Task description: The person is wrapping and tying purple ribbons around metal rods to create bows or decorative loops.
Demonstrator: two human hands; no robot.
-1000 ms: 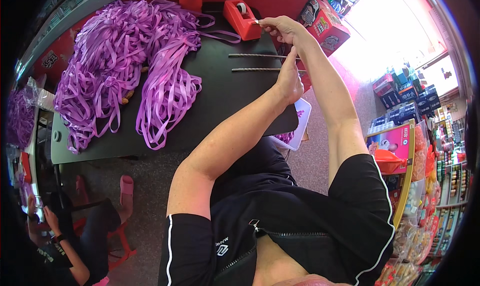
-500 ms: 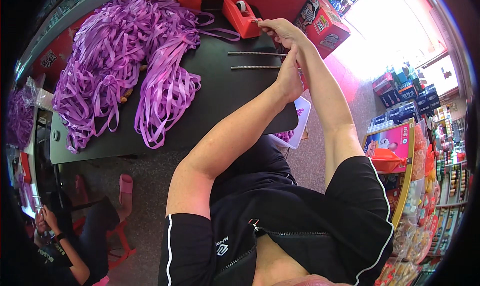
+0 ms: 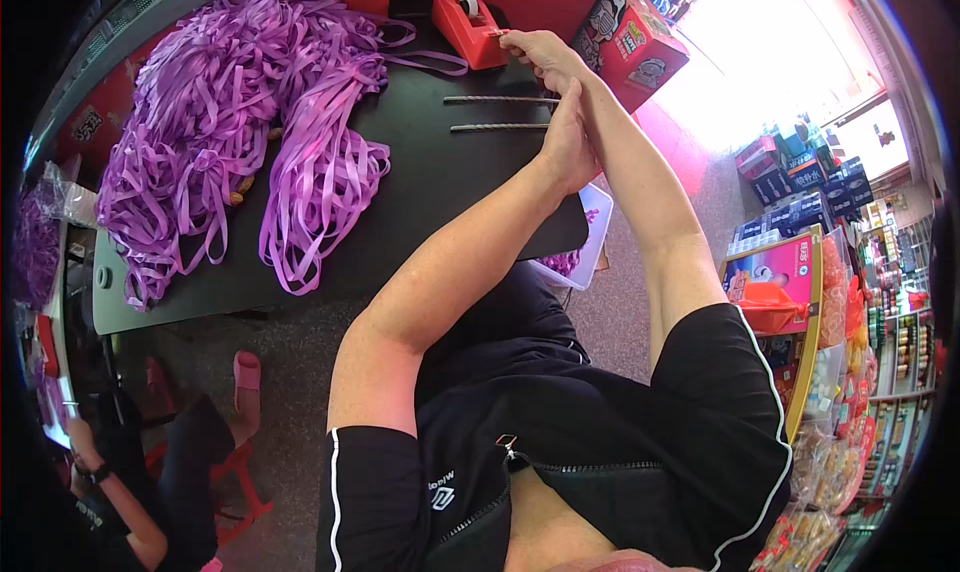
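At the far side of the black table (image 3: 410, 182) stands a red tape dispenser (image 3: 462, 34) with a white-cored roll. My right hand (image 3: 545, 57) is closed, its thumb and fingertips pinched on the tape at the dispenser's front end; the strip itself is hardly visible. Close below, my left hand (image 3: 568, 147) rests beside my right wrist, its fingers mostly hidden behind that wrist and forearm. Two thin twisted metal rods, a far rod (image 3: 495, 99) and a near rod (image 3: 495, 127), lie parallel on the table, their right ends reaching toward my left hand.
A large heap of purple ribbon loops (image 3: 210, 102) covers the table's left, with a separate bundle (image 3: 325, 192) beside it. A red printed box (image 3: 632, 47) stands at far right. Below the table edge sits a white bin (image 3: 592, 237). Another person's hand (image 3: 85, 442) shows at lower left.
The whole view has shifted slightly, so the table's things appear a little further left. My right hand stays at the dispenser, my left hand by my right wrist. The other person's arms have moved.
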